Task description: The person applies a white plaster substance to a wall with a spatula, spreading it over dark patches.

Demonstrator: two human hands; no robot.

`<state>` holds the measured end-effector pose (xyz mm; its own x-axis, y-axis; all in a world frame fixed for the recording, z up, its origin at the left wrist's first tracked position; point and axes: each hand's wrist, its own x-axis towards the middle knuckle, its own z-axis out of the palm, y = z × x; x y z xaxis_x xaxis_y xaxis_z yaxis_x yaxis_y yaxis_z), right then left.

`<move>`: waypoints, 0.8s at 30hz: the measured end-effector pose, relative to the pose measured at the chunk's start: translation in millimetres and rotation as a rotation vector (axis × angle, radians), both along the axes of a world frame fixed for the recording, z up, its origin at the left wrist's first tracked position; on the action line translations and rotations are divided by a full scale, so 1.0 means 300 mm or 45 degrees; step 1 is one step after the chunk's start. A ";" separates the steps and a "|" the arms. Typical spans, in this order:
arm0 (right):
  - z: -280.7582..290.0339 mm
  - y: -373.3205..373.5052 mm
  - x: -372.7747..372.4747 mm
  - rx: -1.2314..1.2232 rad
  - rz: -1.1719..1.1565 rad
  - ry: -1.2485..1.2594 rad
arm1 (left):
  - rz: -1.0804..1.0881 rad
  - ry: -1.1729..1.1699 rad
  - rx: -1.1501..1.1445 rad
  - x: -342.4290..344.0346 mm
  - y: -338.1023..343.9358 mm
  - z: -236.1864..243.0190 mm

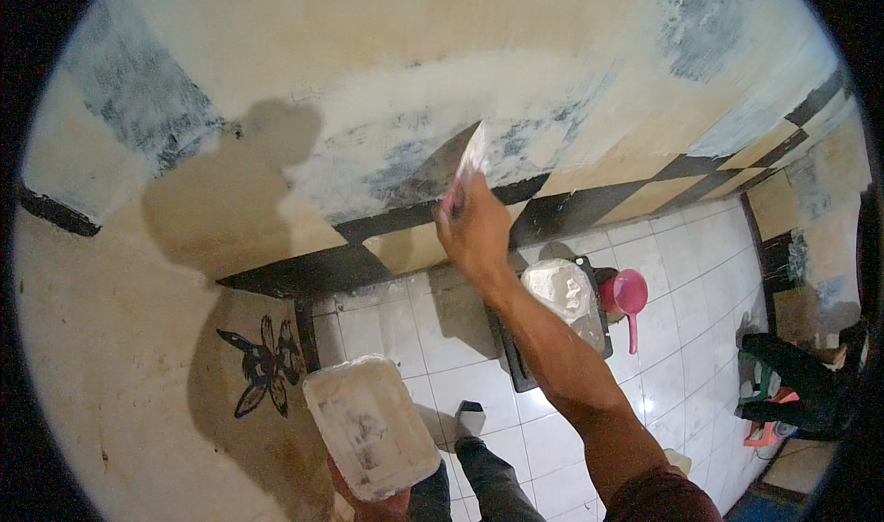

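Note:
My right hand, arm stretched forward, is closed around the pinkish handle of a putty knife. Its blade, smeared white, is at the wall, over a patch of white filler with dark grey showing through. The frame does not make clear whether the blade's edge touches the wall. Low at the left, my left hand grips a shallow rectangular tray by its near end. The tray is off-white, with pale residue and grey marks on it. Most of the left hand's fingers are hidden beneath the tray.
Below the right forearm, a tub of white paste rests on a black stand on the white tiled floor. A pink dipper sits beside it. Far right, a dark-clothed person is near a reddish stool.

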<state>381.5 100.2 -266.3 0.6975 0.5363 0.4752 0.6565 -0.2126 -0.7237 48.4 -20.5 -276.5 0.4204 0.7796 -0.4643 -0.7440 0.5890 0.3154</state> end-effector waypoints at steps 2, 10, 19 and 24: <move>-0.004 -0.075 0.048 0.027 -0.149 -0.063 | 0.002 -0.003 0.004 0.001 0.007 -0.007; 0.108 0.017 0.157 -0.047 -0.281 -0.522 | -0.038 -0.035 0.002 0.035 0.005 -0.017; 0.182 0.039 0.143 0.037 -0.163 -0.502 | -0.100 -0.096 0.009 0.054 0.032 -0.052; 0.104 -0.137 0.028 0.226 0.057 -0.167 | -0.039 -0.126 -0.009 0.035 0.057 -0.046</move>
<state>390.0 59.2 -235.2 0.6009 0.4652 0.6500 0.7534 -0.0582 -0.6549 59.0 -3.5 -290.2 0.4880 0.7626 -0.4246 -0.7530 0.6139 0.2370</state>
